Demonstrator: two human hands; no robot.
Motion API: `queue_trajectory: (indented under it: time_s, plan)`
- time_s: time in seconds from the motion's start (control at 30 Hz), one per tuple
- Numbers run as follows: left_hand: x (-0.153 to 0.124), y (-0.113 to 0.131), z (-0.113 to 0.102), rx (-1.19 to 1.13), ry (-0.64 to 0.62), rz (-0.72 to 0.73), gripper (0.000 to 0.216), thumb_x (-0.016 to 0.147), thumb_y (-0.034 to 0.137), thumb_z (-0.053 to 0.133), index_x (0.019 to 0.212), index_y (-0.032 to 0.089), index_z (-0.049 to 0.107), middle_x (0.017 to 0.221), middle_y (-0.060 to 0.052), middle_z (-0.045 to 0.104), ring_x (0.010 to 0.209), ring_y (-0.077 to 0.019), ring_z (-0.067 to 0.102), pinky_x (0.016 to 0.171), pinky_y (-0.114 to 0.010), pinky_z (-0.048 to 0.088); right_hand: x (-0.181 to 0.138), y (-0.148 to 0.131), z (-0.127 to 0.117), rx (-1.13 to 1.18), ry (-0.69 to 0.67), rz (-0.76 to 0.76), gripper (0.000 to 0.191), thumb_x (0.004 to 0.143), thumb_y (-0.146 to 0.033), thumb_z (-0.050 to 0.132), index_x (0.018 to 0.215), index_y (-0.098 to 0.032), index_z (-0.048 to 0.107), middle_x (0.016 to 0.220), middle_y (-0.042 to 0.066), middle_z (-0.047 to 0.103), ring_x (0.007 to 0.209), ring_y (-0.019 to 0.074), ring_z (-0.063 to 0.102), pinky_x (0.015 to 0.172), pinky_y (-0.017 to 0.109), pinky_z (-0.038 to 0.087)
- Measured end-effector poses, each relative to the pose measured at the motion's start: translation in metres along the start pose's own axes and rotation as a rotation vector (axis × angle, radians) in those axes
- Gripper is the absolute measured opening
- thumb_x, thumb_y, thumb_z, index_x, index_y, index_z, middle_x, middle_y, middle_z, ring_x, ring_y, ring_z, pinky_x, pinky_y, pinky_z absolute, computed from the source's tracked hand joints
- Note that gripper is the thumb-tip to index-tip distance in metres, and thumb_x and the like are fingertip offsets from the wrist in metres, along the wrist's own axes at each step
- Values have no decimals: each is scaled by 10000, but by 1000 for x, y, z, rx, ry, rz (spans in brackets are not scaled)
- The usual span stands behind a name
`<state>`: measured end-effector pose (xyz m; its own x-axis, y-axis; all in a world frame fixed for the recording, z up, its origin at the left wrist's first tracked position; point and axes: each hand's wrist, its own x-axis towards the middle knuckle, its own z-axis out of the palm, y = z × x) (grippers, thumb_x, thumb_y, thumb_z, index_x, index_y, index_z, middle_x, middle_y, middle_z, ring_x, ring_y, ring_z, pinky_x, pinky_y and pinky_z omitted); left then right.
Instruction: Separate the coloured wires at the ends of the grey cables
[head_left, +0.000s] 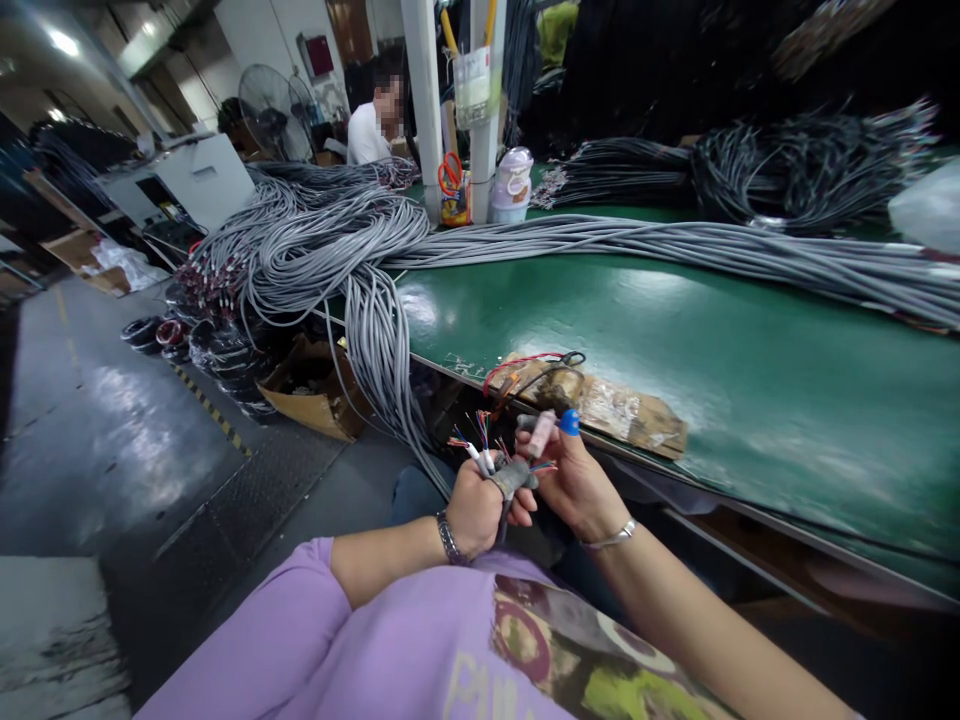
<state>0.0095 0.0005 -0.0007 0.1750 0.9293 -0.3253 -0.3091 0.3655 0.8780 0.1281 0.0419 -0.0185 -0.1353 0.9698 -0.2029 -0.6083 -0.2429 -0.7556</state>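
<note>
My left hand is closed around a small bunch of grey cables. Stripped ends with thin coloured wires fan out above the fist, some from white inner sleeves. Close against the bunch on its right, my right hand has bent fingers, with a blue cover on the thumb tip. A pale pink wrapping shows by its forefinger. Several coloured wire tips reach toward that palm. Whatever its fingers pinch is too small to make out.
A taped board with red and black leads lies on the green table's near edge. Long grey cables drape over the left corner, above a cardboard box. Scissors and a lilac container stand behind. A person sits farther back.
</note>
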Motion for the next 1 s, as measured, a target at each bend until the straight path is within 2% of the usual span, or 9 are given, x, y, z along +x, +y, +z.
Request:
queue_trajectory:
  time_s: [0.13, 0.23, 0.37, 0.5, 0.57, 0.77, 1.0]
  plan:
    - [-3, -5, -7, 21, -16, 25, 437, 670, 559, 685, 683, 150, 531, 493, -1, 591, 342, -85, 495, 335, -182, 289, -18, -2, -3, -88, -135, 49, 596, 723, -783, 490, 774, -208, 640, 657, 40, 624, 542, 181, 561, 548, 339, 485]
    - [-6, -11, -14, 87, -35, 54, 451, 705, 588, 655, 697, 156, 523, 505, 1, 598, 357, -84, 507, 349, -179, 313, -36, -1, -8, -168, -205, 70, 513, 710, -709, 605, 777, -202, 647, 627, 24, 594, 552, 176, 539, 566, 339, 460]
    - [-10, -13, -20, 213, -77, 75, 452, 732, 597, 635, 703, 164, 509, 541, -3, 615, 385, -85, 525, 375, -182, 341, -50, 1, -12, -350, -108, -18, 315, 685, -482, 773, 722, -197, 644, 598, -7, 569, 567, 138, 489, 575, 285, 404]
    - [-10, -8, -23, 322, -253, -15, 466, 695, 605, 666, 710, 160, 527, 549, -11, 616, 388, -92, 535, 361, -180, 313, -49, -4, -11, -495, -122, -36, 319, 683, -476, 770, 677, -183, 646, 613, 2, 588, 571, 134, 476, 572, 278, 387]
    - [-10, -7, -24, 331, -299, -43, 471, 689, 606, 671, 708, 154, 541, 547, -15, 614, 392, -93, 540, 365, -179, 314, -48, -7, -10, -533, -137, -29, 326, 667, -479, 778, 664, -181, 645, 602, 3, 593, 564, 133, 473, 563, 275, 382]
    - [-8, -13, -26, 185, -161, 12, 422, 728, 551, 663, 694, 149, 541, 550, -13, 624, 395, -95, 548, 374, -181, 335, -47, -4, -8, -525, -41, -59, 347, 642, -502, 788, 638, -185, 645, 565, -1, 577, 539, 124, 454, 531, 269, 374]
    - [-7, -13, -23, 112, -65, 29, 447, 728, 578, 642, 666, 156, 511, 524, -10, 615, 373, -85, 529, 358, -176, 299, -48, -2, -8, -493, -21, -54, 369, 635, -511, 793, 606, -189, 615, 532, -6, 528, 509, 119, 419, 501, 274, 351]
